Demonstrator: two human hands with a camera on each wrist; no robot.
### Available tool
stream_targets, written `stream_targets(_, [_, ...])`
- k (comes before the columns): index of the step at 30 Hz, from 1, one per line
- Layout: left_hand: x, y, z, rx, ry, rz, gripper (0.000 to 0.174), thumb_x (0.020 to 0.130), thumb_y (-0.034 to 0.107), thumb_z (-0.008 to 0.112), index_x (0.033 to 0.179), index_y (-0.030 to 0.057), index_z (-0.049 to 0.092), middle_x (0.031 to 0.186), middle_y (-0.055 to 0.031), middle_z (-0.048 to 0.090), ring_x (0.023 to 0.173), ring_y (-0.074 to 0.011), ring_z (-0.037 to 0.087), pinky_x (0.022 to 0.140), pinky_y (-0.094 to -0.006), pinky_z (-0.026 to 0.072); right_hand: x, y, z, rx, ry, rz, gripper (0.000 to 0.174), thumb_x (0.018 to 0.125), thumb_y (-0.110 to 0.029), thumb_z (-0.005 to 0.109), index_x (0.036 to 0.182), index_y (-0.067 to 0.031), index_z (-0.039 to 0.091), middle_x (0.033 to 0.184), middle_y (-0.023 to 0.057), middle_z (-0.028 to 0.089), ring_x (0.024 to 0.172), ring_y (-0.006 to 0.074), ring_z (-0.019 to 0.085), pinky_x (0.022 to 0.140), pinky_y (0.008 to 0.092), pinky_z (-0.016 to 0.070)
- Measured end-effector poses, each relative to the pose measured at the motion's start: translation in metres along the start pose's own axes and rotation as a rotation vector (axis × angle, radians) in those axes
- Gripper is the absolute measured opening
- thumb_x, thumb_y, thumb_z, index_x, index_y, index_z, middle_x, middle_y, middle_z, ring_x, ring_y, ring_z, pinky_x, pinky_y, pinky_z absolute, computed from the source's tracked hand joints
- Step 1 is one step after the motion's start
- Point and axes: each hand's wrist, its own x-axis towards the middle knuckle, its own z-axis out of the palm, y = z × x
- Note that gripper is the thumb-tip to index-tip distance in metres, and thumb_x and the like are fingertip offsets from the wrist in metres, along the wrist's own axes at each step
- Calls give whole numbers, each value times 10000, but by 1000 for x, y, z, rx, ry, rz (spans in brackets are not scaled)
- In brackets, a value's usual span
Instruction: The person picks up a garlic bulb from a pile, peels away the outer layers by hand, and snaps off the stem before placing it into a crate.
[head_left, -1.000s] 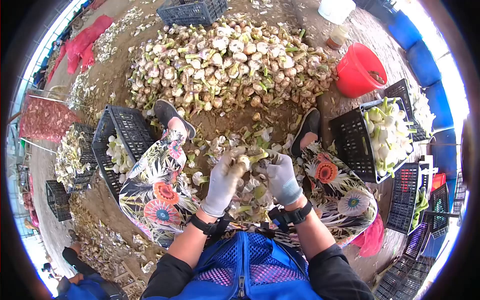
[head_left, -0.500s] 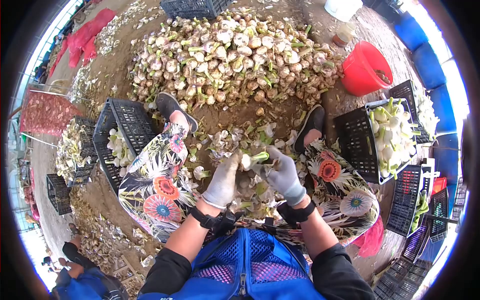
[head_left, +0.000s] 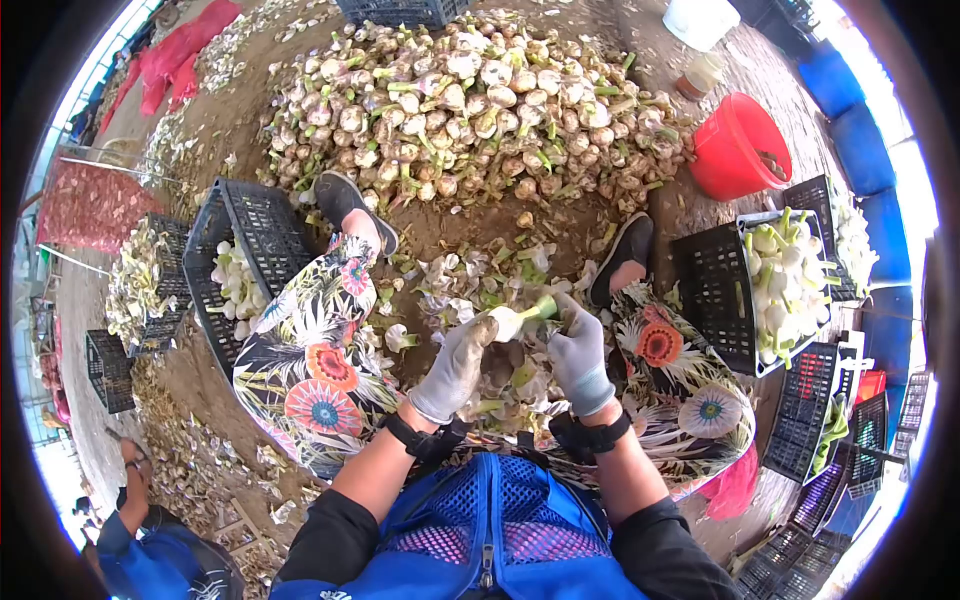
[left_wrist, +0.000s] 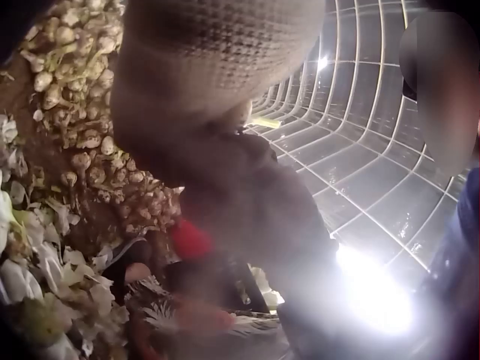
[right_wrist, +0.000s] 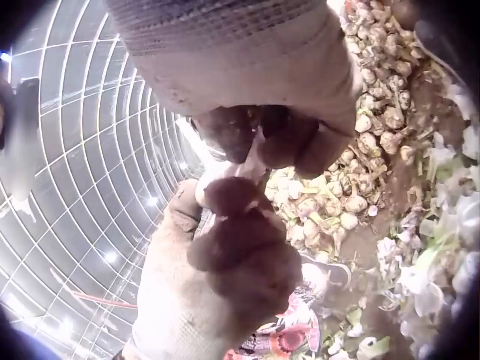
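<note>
Between my two gloved hands is a garlic bulb (head_left: 508, 322), white and smooth, its green stem (head_left: 543, 308) pointing up and to the right. My left hand (head_left: 452, 368) grips the bulb from the left with curled fingers. At the stem end, my right hand (head_left: 582, 358) has its fingers bent in. The right wrist view shows its dark, soiled fingertips pinching whitish skin by the bulb (right_wrist: 212, 180). In the left wrist view the glove (left_wrist: 217, 75) covers most of the bulb. Below the hands lie loose garlic peelings (head_left: 450, 285).
A large heap of unpeeled garlic (head_left: 470, 120) lies ahead, beyond my shoes. Black crates of white garlic stand at the left (head_left: 265, 230) and right (head_left: 715, 290). A red bucket (head_left: 740, 150) sits at the far right. Another person (head_left: 160, 550) is at lower left.
The bulb looked brownish and soiled and now shows white as its outer skin comes away. My right hand has moved along the stem. The person at lower left has raised an arm.
</note>
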Motion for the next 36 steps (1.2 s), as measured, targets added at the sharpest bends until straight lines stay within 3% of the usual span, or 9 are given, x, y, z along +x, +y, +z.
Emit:
stream_targets(3, [11,-7,1,138,91,157,555,985,478,566,1285,11,563,979,-18,653,831,-66,588,724,-233,487,-1,23,-2,-439,236,-342,423,869,71,586,1290,34,580,1162,79,658,988,112,622,857,253,509])
stream_targets(8, [12,-23,11,269,94,370,580,967,380,649,1362,-19,507,1182,-85,607,1061,-96,555,918,-272,466,-15,9,13,273,219,5,247,917,-64,685,1137,47,668,982,37,702,869,90,639,798,233,514])
stream_targets(16, [15,19,13,-554,211,194,237,901,-85,533,1088,31,620,1003,-66,658,912,-155,650,819,-276,517,-14,1,1,158,104,117,238,971,-172,618,1033,43,700,792,43,657,730,132,636,718,291,563])
stream_targets(23, [-18,36,-7,-96,355,357,187,924,-38,567,1082,33,635,947,-34,690,794,-100,629,739,-238,511,-3,24,-20,805,227,198,209,972,-107,600,1111,41,648,966,108,683,831,220,668,759,362,571])
stream_targets(27, [-22,45,-3,637,240,248,265,936,182,673,1127,11,608,828,-98,711,754,-160,697,655,-291,533,-4,29,-4,25,56,-99,268,979,-88,574,1191,68,625,1055,123,691,871,197,677,737,298,565])
stream_targets(29, [-9,22,-6,939,243,518,254,912,212,702,1081,34,637,816,-119,703,748,-249,695,663,-323,531,-4,25,-6,120,-35,-47,299,1001,-105,549,1227,81,608,1031,122,694,791,169,664,687,260,553])
stream_targets(31, [-5,19,-9,952,216,511,233,927,205,689,1092,47,648,829,-111,698,730,-205,676,656,-326,522,-2,16,-1,618,-23,242,286,1012,-117,536,1201,73,634,989,121,698,719,155,641,637,257,545])
stream_targets(33, [-5,15,-14,963,188,501,214,941,198,677,1103,59,659,842,-104,694,712,-162,657,650,-329,513,0,9,-1,549,15,283,256,1009,-128,551,1126,60,680,943,109,677,716,143,630,660,273,558])
stream_targets(36, [-7,10,-25,286,-16,342,151,967,156,636,1031,27,682,846,-17,672,758,-82,593,657,-257,471,-11,-12,14,-457,-98,-124,302,996,-112,541,1208,94,605,1036,141,681,843,218,672,782,374,586])
